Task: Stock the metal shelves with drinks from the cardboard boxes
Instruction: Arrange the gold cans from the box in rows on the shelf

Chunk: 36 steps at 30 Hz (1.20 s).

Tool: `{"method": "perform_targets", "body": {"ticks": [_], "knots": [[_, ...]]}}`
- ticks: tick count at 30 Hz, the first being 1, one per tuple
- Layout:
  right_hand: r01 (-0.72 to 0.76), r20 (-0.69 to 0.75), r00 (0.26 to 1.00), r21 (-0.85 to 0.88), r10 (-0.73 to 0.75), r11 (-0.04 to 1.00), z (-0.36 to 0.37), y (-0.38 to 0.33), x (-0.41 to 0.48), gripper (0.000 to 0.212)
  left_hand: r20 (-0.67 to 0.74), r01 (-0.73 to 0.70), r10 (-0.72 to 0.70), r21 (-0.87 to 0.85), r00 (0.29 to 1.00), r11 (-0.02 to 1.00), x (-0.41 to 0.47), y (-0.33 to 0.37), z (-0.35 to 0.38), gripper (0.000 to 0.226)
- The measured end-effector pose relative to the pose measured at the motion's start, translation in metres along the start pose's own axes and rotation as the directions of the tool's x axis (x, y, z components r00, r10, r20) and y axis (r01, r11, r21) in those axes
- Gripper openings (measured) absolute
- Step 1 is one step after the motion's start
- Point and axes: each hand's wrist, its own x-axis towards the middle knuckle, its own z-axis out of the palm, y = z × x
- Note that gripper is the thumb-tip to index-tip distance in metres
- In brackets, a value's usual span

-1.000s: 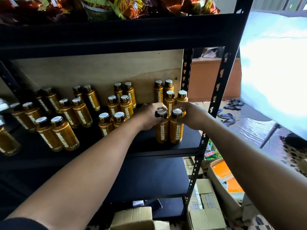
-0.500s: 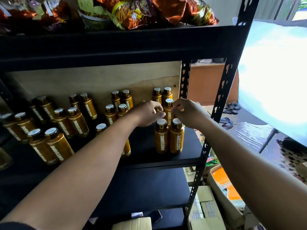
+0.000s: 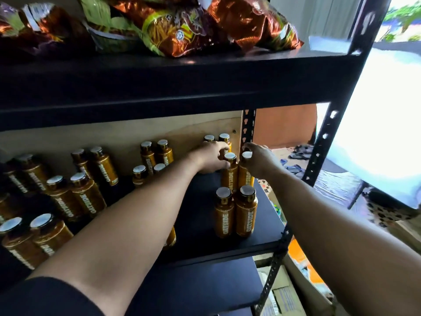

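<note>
**Middle shelf of a black metal rack, seen from above.** My left hand and right hand each hold one amber drink bottle, fingers curled round its neck just under the cap. The left-held bottle and the right-held bottle stand upright, touching side by side.

They form the middle pair of a six-bottle column at the shelf's right end. The front pair stands at 6 o'clock from them. The back pair is at 11 o'clock, by the wooden back panel.

At 9 o'clock, four capped bottles show beyond my left forearm, plus one half hidden under it. Farther along stand three more pairs, six bottles. Those at the far edge are too dim to count.

Snack bags lie on the shelf above, at 12 o'clock. Cardboard boxes sit below, at 5 o'clock.
</note>
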Motion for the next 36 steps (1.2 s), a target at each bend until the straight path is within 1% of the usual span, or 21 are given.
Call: {"method": "perform_targets", "body": {"ticks": [4, 6, 8, 11, 15, 18, 21, 25, 28, 30, 36], "knots": [[0.004, 0.02, 1.0, -0.006, -0.004, 1.0, 0.011, 0.009, 0.004, 0.044, -0.01, 0.011, -0.012, -0.058, 1.0, 0.998, 0.019, -0.009, 0.019, 0.07], [-0.022, 0.019, 1.0, 0.021, 0.021, 1.0, 0.016, 0.013, 0.005, 0.046, -0.018, 0.01, -0.012, -0.069, 1.0, 0.998, 0.025, -0.013, 0.026, 0.067], [-0.032, -0.012, 0.999, 0.067, 0.033, 0.997, 0.018, 0.014, 0.004, 0.047, -0.032, 0.017, -0.021, -0.111, 0.999, 0.994, 0.03, -0.017, 0.032, 0.062], [-0.027, -0.038, 0.999, 0.115, 0.031, 0.993, 0.022, 0.014, 0.003, 0.046, -0.091, 0.018, -0.035, -0.181, 0.995, 0.983, 0.036, -0.022, 0.038, 0.054], [0.01, -0.037, 0.999, 0.186, -0.004, 0.982, 0.026, 0.012, 0.002, 0.044, -0.19, 0.026, -0.05, -0.123, 0.981, 0.992, 0.036, -0.026, 0.035, 0.044], [0.02, -0.027, 1.0, 0.222, -0.014, 0.975, 0.03, 0.01, 0.006, 0.047, -0.161, 0.053, -0.074, -0.13, 0.984, 0.99, 0.035, -0.029, 0.03, 0.036], [0.042, -0.025, 0.999, 0.237, -0.037, 0.971, 0.033, 0.007, 0.008, 0.053, -0.172, 0.073, -0.089, -0.097, 0.981, 0.993, 0.031, -0.031, 0.025, 0.031], [0.064, -0.005, 0.998, 0.233, -0.065, 0.97, 0.036, 0.005, 0.015, 0.045, -0.182, 0.087, -0.105, -0.105, 0.978, 0.991, 0.033, -0.04, 0.027, 0.032], [0.083, -0.001, 0.996, 0.23, -0.085, 0.97, 0.035, 0.002, 0.013, 0.044, -0.183, 0.111, -0.127, -0.096, 0.975, 0.989, 0.03, -0.041, 0.026, 0.031], [0.097, 0.006, 0.995, 0.2, -0.101, 0.975, 0.033, 0.002, 0.013, 0.043, -0.202, 0.123, -0.134, -0.069, 0.97, 0.99, 0.028, -0.043, 0.026, 0.031], [0.122, 0.009, 0.992, 0.135, -0.124, 0.983, 0.032, 0.002, 0.013, 0.041, -0.218, 0.125, -0.14, -0.082, 0.966, 0.989, 0.026, -0.043, 0.028, 0.032]]}}
